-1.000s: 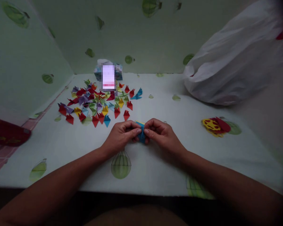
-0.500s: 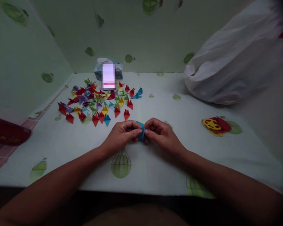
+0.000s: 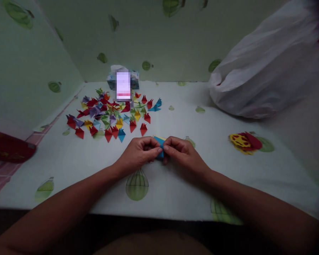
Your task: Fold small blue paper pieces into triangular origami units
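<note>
A small piece of blue origami paper [image 3: 159, 140], with a yellow edge showing at its top, is pinched between my two hands over the middle of the table. My left hand [image 3: 142, 150] grips its left side, thumb on top and fingers curled beneath. On the other side my right hand [image 3: 182, 150] pinches it between thumb and fingertips. The fingers hide most of the paper's folds. Beyond my left hand lies a spread of folded paper cranes [image 3: 108, 134] in red, blue, yellow, green and purple.
A tissue box [image 3: 135, 80] stands at the back, with a lit, blurred phone screen [image 3: 123, 84] before it. A large white plastic bag [image 3: 250, 78] bulges at the right. Yellow and red cut-outs [image 3: 240, 141] lie below it. A red packet [image 3: 10, 147] sits at the left edge.
My fingertips have shifted slightly on the blue paper, and a raised fold between the thumbs now looks flatter. More of its upper part shows. The view has moved a little.
</note>
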Available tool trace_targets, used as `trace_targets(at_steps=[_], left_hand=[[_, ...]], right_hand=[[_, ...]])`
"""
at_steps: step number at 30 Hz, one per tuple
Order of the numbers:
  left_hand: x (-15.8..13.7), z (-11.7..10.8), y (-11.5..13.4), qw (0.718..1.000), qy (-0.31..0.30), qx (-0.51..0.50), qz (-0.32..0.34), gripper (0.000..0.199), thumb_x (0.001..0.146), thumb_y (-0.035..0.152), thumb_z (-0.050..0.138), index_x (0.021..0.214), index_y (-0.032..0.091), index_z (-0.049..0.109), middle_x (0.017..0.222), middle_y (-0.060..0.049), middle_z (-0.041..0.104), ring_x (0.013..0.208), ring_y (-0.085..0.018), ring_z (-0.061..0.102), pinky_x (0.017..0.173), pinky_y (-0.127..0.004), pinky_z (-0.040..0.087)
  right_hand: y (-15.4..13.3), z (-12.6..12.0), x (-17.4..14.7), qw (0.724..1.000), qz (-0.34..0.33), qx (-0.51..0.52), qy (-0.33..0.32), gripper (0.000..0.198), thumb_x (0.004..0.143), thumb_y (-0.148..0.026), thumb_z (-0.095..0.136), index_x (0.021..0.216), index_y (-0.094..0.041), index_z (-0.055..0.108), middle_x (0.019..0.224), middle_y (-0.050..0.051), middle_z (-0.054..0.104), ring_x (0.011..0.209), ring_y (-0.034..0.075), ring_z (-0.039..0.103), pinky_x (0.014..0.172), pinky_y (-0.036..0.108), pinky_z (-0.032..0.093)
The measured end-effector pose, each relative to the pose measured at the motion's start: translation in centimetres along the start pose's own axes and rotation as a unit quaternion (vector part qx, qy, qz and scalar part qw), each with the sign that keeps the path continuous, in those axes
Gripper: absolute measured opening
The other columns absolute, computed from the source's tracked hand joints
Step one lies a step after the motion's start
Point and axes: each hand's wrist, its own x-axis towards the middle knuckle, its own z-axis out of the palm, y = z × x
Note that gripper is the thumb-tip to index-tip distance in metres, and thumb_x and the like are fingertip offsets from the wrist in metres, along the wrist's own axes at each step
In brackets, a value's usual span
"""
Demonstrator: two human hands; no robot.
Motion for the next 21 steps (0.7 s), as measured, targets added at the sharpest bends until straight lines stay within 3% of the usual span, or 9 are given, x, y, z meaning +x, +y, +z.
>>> trace_targets(at_steps=[4,9,13,21], left_hand=[[0.01,0.12,-0.21,0.999,0.043,0.011,0.024,0.014,0.075,0.025,0.074,0.074,0.015,0.064,0.059,0.004,0.055,0.049,-0.006,0.043,0.046,-0.019,0.033],[0.08,0.10,-0.33,0.998,0.032,-0.038,0.038,0.015,0.081,0.029,0.071,0.083,0.014,0.067,0.064,0.002,0.063,0.056,-0.008,0.056,0.056,-0.020,0.046],[0.04,0.31,-0.51,0.993,0.063,-0.075,0.070,0.019,0.077,0.025,0.076,0.087,0.016,0.063,0.070,0.002,0.065,0.062,-0.010,0.062,0.059,-0.021,0.051],[-0.20,0.41,-0.89,0.993,0.079,-0.007,0.085,0.012,0.079,0.024,0.074,0.084,0.015,0.067,0.074,-0.001,0.067,0.065,-0.010,0.062,0.062,-0.021,0.052]], right_hand=[[0.08,0.22,0.06,1.000,0.004,0.010,0.002,0.026,0.090,-0.040,0.064,0.078,-0.018,0.059,0.065,-0.001,0.061,0.060,0.012,0.056,0.061,0.027,0.043],[0.42,0.29,0.21,0.999,0.014,0.036,-0.012,0.020,0.086,-0.032,0.068,0.076,-0.018,0.057,0.072,0.000,0.065,0.063,0.012,0.058,0.063,0.028,0.046],[0.44,0.13,0.20,0.999,0.006,0.037,0.003,0.019,0.087,-0.030,0.067,0.076,-0.018,0.057,0.070,-0.001,0.064,0.061,0.011,0.058,0.063,0.028,0.046],[0.56,0.19,0.24,1.000,-0.006,0.025,0.002,0.018,0.088,-0.028,0.066,0.075,-0.018,0.057,0.068,-0.002,0.061,0.062,0.011,0.057,0.063,0.027,0.045]])
